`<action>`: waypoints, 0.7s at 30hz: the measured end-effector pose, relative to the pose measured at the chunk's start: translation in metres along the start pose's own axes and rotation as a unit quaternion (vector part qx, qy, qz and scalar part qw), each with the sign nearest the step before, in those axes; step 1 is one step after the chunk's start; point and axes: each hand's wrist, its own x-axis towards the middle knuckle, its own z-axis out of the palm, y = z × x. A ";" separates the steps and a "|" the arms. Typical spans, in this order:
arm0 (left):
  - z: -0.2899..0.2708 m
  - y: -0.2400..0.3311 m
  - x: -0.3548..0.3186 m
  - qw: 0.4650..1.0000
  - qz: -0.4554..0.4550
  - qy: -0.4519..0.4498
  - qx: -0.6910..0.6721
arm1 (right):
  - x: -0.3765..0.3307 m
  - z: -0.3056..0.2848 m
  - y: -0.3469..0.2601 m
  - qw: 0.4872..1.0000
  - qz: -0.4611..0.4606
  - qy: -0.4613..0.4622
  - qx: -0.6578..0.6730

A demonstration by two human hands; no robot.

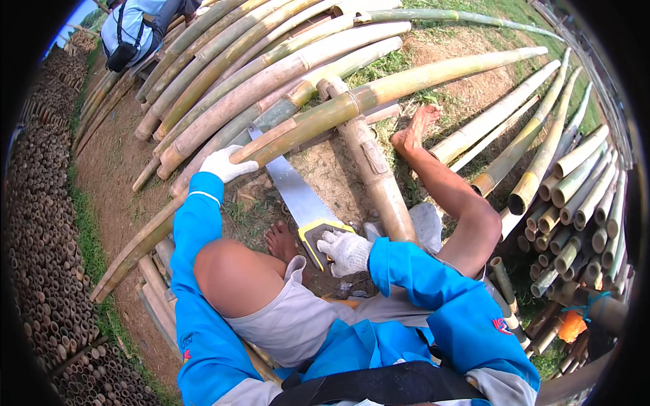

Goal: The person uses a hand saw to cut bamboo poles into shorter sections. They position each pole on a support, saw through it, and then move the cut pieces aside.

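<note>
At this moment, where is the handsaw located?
In the head view, the handsaw is just left of centre, its handle in the right hand and its blade partly hidden by the bamboo pole the left hand grips.

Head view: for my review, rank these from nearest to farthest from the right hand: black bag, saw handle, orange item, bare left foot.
1. Saw handle: in the gloved right hand itself.
2. Bare left foot: a little to the hand's left.
3. Orange item: well to the right, lower in the picture.
4. Black bag: far off, top left, on another person.
</note>
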 end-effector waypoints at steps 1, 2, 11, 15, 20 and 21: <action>0.000 0.004 0.002 1.000 -0.013 0.004 -0.006 | -0.015 -0.020 -0.012 1.000 0.002 0.030 0.004; 0.000 0.007 0.005 0.999 -0.028 0.010 -0.014 | -0.032 -0.041 -0.023 0.998 0.016 0.054 0.018; 0.016 0.018 0.007 0.992 0.020 0.114 -0.051 | -0.217 -0.087 -0.065 0.871 0.201 0.247 0.374; 0.027 0.012 -0.007 0.979 0.041 0.190 -0.059 | -0.221 -0.041 -0.045 0.816 0.216 0.232 0.483; 0.048 -0.006 0.001 0.930 0.080 0.356 0.044 | -0.210 -0.028 -0.051 0.813 0.215 0.174 0.512; 0.050 -0.013 0.001 0.930 0.068 0.356 0.066 | -0.209 -0.028 -0.052 0.812 0.217 0.165 0.516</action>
